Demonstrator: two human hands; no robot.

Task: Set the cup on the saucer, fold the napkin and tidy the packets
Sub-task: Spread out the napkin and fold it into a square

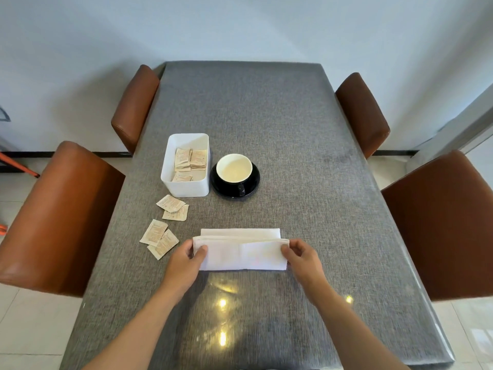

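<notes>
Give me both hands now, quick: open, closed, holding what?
Left hand: closed, pinching the left end of the white napkin.
Right hand: closed, pinching the napkin's right end.

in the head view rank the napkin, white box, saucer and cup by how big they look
1. napkin, though it lies nearest the camera
2. white box
3. saucer
4. cup

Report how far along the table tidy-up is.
Done: the cup sits on the black saucer. In hand: left hand and right hand pinch the ends of the partly folded napkin. Left: four loose packets lie outside the white box.
</notes>
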